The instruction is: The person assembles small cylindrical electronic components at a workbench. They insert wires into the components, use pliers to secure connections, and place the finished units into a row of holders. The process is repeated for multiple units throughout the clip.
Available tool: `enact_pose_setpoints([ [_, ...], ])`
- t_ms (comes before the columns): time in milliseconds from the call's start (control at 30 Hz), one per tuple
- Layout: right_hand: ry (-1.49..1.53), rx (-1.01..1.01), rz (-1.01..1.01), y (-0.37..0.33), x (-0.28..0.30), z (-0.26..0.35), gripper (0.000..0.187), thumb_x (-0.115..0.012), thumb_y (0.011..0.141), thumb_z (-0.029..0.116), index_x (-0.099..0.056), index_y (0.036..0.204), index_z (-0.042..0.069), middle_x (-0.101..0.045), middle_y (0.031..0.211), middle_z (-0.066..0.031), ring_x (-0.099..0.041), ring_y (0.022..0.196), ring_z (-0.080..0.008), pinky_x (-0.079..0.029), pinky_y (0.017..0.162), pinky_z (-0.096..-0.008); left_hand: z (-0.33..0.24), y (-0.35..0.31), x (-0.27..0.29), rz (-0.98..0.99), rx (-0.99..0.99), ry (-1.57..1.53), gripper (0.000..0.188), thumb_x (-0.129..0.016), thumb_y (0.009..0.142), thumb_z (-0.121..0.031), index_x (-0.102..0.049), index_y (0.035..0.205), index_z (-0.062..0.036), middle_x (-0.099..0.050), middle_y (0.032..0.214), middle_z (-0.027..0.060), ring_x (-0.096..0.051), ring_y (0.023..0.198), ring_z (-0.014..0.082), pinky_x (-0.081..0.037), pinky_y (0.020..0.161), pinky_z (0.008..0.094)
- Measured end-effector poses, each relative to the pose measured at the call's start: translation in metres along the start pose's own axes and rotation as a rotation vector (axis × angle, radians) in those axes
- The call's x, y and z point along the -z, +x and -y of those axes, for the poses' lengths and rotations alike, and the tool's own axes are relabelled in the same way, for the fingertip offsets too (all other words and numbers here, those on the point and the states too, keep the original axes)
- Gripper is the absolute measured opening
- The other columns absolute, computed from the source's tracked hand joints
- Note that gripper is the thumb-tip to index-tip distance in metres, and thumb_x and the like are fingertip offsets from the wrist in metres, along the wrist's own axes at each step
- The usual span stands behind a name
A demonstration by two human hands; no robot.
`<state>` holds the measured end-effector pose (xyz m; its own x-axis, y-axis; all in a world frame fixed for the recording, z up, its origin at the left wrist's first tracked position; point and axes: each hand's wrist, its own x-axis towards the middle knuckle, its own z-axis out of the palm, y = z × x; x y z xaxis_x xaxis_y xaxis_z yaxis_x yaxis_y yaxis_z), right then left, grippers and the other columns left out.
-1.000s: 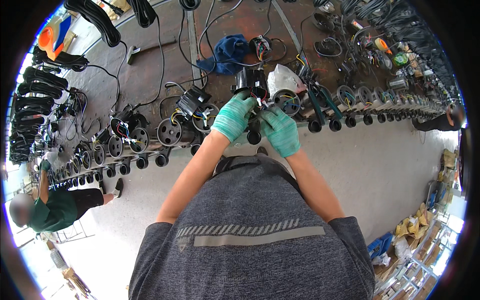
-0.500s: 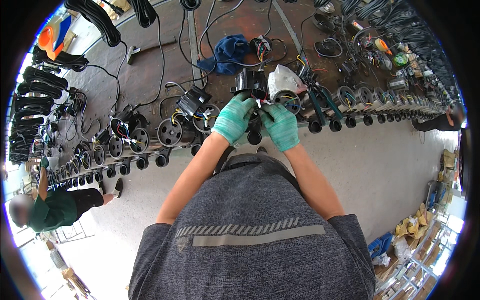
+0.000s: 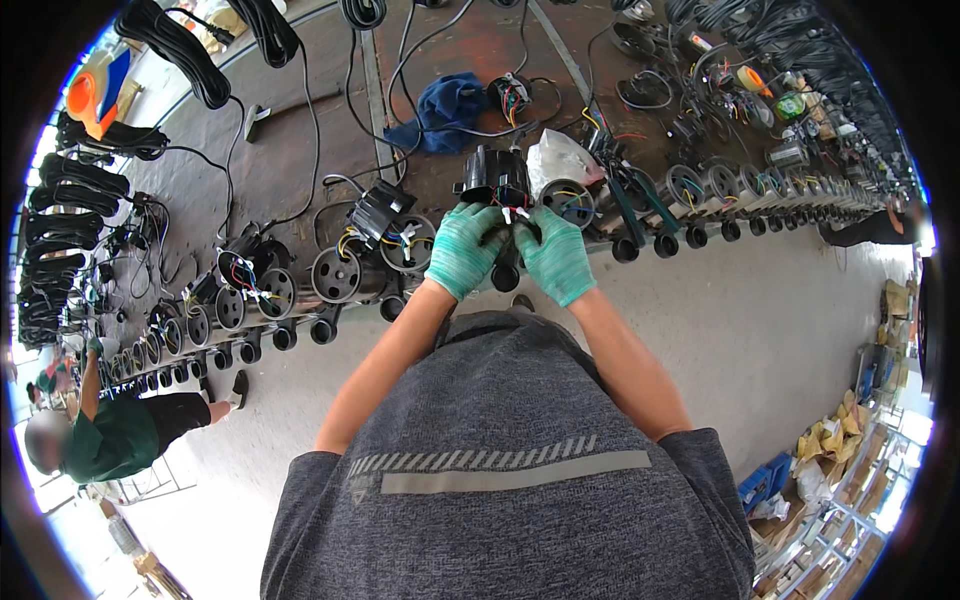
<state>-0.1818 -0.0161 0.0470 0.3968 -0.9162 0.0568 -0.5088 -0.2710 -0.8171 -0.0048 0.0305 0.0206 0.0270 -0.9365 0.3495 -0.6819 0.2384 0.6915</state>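
Both my hands wear pale green knit gloves and meet at the near edge of the bench. Close below a black motor housing (image 3: 496,172), my left hand (image 3: 465,250) has its fingers curled in toward thin wires with white connectors (image 3: 514,214). From the other side, the fingers of my right hand (image 3: 556,256) close on the same wires. My gloves partly hide the metal cylinder under them; its black ring end (image 3: 505,277) sticks out below. A second black housing (image 3: 382,212) rests left of my left hand, beside an open cylinder with wires (image 3: 408,244).
Green-handled pliers (image 3: 655,203) lie right of my right hand, near a white plastic bag (image 3: 562,160). A blue cloth (image 3: 447,110) lies behind. Rows of cylinders (image 3: 335,274) line the edge. Coiled black cables (image 3: 180,55) ring the bench. A co-worker (image 3: 120,435) stands far left.
The whole view has shifted slightly. My hands stay at the same cylinder, and the white connectors now stand up between my fingertips. The black housing sits a little more upright above them.
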Motion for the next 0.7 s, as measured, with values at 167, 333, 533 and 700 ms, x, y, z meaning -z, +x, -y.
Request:
enact_pose_setpoints([
  [167, 0.063, -0.071, 0.003, 0.001, -0.006, -0.009, 0.017, -0.068, 0.094, 0.015, -0.070, 0.104, 0.001, -0.072, 0.090, -0.0251, -0.070, 0.083, -0.0434, -0.055, 0.073, -0.0464, -0.004, 0.000, 0.000, -0.026, -0.002, -0.058, 0.023, -0.077, 0.082, -0.009, -0.074, 0.104, -0.0052, -0.072, 0.098, 0.0141, -0.066, 0.096, 0.0395, -0.052, 0.083, 0.0498],
  [333, 0.402, -0.396, 0.123, 0.008, -0.009, -0.009, 0.016, -0.066, 0.097, 0.015, -0.070, 0.099, -0.001, -0.073, 0.079, -0.0151, -0.069, 0.065, -0.0302, -0.053, 0.060, -0.0424, -0.002, -0.001, 0.000, -0.047, 0.036, -0.137, 0.021, -0.079, 0.081, -0.003, -0.074, 0.101, -0.0018, -0.070, 0.095, 0.0166, -0.066, 0.090, 0.0406, -0.054, 0.079, 0.0457],
  [533, 0.911, -0.659, 0.246, 0.004, 0.007, 0.002, 0.016, -0.062, 0.101, 0.016, -0.070, 0.098, 0.001, -0.069, 0.073, -0.0093, -0.064, 0.056, -0.0217, -0.049, 0.049, -0.0369, -0.003, 0.002, 0.005, -0.008, 0.051, -0.095, 0.018, -0.079, 0.081, -0.003, -0.072, 0.097, -0.0004, -0.068, 0.093, 0.0179, -0.066, 0.087, 0.0393, -0.055, 0.077, 0.0450],
  [700, 0.085, 0.204, -0.141, -0.016, -0.006, -0.022, 0.012, -0.067, 0.095, 0.010, -0.068, 0.105, 0.004, -0.072, 0.088, -0.0148, -0.070, 0.070, -0.0303, -0.056, 0.060, -0.0426, -0.003, 0.002, 0.005, 0.019, 0.103, -0.128, 0.018, -0.080, 0.084, -0.006, -0.073, 0.098, -0.0001, -0.067, 0.092, 0.0176, -0.066, 0.086, 0.0394, -0.055, 0.076, 0.0434],
])
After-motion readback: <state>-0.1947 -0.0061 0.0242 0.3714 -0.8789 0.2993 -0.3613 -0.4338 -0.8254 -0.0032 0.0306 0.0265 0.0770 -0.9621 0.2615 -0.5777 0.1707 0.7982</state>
